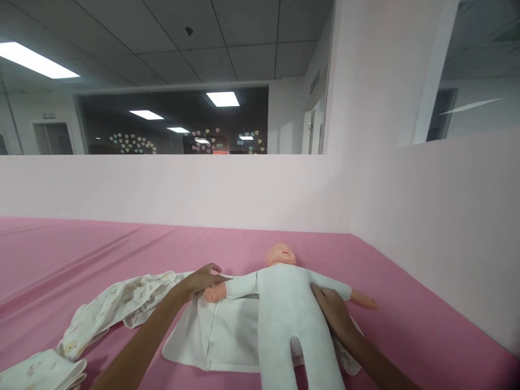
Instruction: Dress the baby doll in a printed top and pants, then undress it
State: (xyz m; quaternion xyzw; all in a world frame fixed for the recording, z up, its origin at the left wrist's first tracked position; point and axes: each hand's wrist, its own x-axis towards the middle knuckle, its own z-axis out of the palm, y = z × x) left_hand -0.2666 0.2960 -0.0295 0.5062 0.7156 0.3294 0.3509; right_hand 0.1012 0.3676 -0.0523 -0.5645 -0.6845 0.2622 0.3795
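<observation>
A baby doll (280,303) in a white footed bodysuit lies on its back, arms spread, head away from me. Under it is an opened white jacket (235,336), its left panel spread flat. My left hand (203,280) is beside the doll's hand (215,293) at the jacket's upper edge, thumb and forefinger stretched apart. Whether its lower fingers touch the cloth is hidden. Against the doll's side, below the armpit, my right hand (331,306) grips the body, with some fingers out of sight beneath it.
A crumpled patterned white cloth (117,303) stretches to the left, and a folded patterned cloth (44,371) lies at the lower left. Everything rests on a pink sheet (101,254). White partition walls (182,189) with windows stand behind and to the right.
</observation>
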